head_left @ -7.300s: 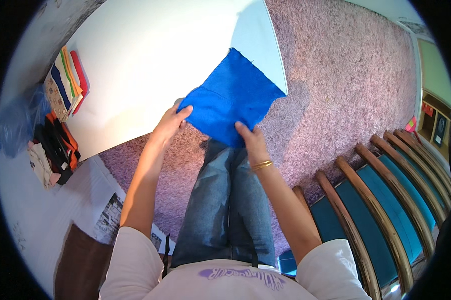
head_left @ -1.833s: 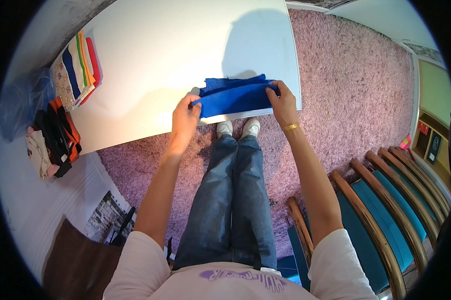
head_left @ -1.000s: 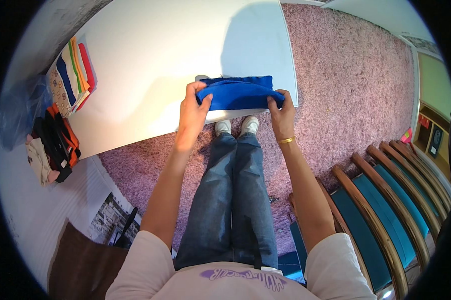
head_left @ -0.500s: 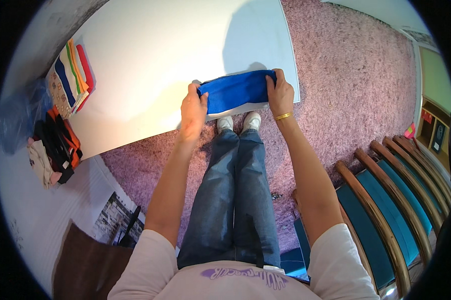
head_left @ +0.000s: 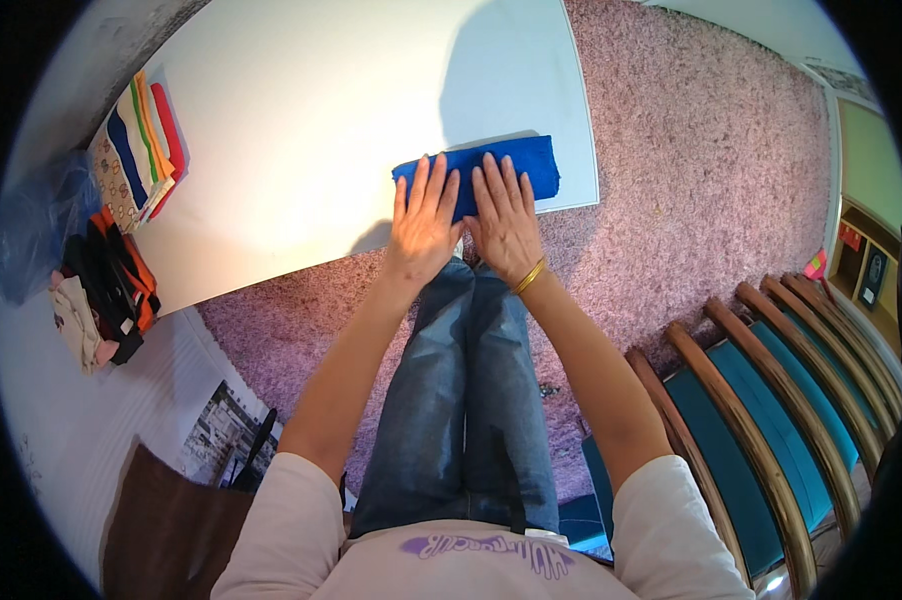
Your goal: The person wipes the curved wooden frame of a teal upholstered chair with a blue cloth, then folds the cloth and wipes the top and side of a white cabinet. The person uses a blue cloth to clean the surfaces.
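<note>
A blue folded cloth (head_left: 536,165) lies as a narrow strip near the front right corner of the white table (head_left: 301,130). My left hand (head_left: 426,225) rests flat on its left half, fingers stretched out and pointing away from me. Beside it, my right hand (head_left: 506,220), with a gold bracelet at the wrist, lies flat on the middle of the cloth, fingers slightly spread. The two thumbs come close together at the cloth's near edge. Part of the cloth is hidden under my fingers.
Folded colourful cloths (head_left: 146,145) stand stacked at the table's far left. Next to them are dark and orange garments (head_left: 121,290) and a blue plastic bag (head_left: 41,225). A wooden-slatted seat with teal cushions (head_left: 761,400) stands at right on the pink carpet (head_left: 691,180).
The cloth was held up by its two ends and now lies on the table. Both hands have let go of the ends, moved inward and flattened on top of it.
</note>
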### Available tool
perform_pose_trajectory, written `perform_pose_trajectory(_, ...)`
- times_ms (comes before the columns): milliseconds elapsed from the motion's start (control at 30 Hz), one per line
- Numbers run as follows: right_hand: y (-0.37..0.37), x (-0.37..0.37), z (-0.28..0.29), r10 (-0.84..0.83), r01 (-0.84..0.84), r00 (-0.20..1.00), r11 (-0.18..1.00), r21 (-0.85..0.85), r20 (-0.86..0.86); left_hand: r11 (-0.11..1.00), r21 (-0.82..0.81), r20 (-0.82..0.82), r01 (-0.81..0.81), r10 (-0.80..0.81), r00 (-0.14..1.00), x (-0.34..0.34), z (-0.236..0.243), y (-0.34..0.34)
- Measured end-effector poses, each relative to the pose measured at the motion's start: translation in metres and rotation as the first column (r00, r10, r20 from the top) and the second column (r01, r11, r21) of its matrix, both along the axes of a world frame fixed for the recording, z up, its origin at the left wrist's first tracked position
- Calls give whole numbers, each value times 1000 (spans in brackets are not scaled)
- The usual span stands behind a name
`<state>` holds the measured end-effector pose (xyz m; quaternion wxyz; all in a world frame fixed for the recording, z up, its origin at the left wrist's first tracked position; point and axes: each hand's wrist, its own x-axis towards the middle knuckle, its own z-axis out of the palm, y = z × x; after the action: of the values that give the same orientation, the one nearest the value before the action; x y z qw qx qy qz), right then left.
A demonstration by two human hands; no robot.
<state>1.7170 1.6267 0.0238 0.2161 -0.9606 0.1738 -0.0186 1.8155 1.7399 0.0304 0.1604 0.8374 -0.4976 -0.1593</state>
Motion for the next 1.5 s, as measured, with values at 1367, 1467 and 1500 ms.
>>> perform_pose_trajectory(1367, 30, -13, -4, -782, 679, 597, 376, 630, -176, 800, 151, -633, -581, 529, 564, -5, -24, -17)
perform_pose_trajectory(1467, 31, -17, 4, -803, 652, 569, 309, 692, -177, 794, 159, -670, -586, 523, 527, -2, -20, -19)
perform_pose_trajectory(1500, 31, -17, 7, -808, 643, 568, 316, 697, -158, 789, 169, -663, -591, 535, 524, -2, -16, -21)
